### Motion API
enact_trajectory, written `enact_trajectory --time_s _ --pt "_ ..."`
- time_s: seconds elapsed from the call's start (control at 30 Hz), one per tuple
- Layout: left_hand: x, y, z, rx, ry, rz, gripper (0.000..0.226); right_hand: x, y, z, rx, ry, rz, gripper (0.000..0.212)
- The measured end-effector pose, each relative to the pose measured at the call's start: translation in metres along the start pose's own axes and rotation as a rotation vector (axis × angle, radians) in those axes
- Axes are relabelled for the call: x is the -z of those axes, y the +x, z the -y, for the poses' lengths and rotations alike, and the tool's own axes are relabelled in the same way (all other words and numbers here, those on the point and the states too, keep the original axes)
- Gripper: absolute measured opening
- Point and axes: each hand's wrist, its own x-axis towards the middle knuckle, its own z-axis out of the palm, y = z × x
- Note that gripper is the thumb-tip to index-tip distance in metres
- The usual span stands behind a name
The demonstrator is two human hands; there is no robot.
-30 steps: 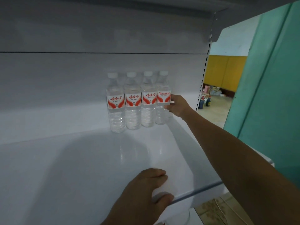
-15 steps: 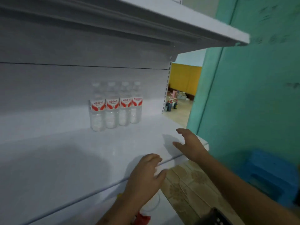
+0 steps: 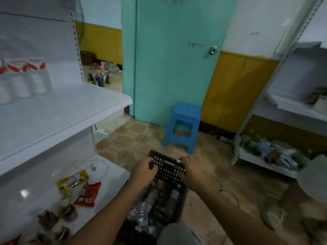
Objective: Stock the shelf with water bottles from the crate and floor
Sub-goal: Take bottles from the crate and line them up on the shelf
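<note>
arms: bare, no sleeves seen — wrists: nothing worn | knee (image 3: 174, 233): grey cloth, perhaps trousers — blurred

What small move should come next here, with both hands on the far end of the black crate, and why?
Probably drag the crate closer to the shelf. The left hand and right hand grip its far rim, no bottle is in hand, and bottles lie inside. The shelf holds only a short row of water bottles, with room beside them.
</note>
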Motion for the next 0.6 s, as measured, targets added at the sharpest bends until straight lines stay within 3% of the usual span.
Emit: enact_trajectory --time_s 0.13,0.33,0.6 --pt "-0.033 0.014 0.015 -0.002 0.030 0.062 0.039 -0.038 -0.005 -0.020 -0.073 0.059 0.044 0.055" --pt "-0.089 0.065 0.062 0.062 0.048 0.137 0.033 -0.116 0.038 -0.061 -0.226 0.206 0.123 0.049" --pt "-0.228 0.170 0.160 0.119 0.096 0.234 0.030 -0.297 0.127 -0.144 -0.508 0.293 0.349 0.052"
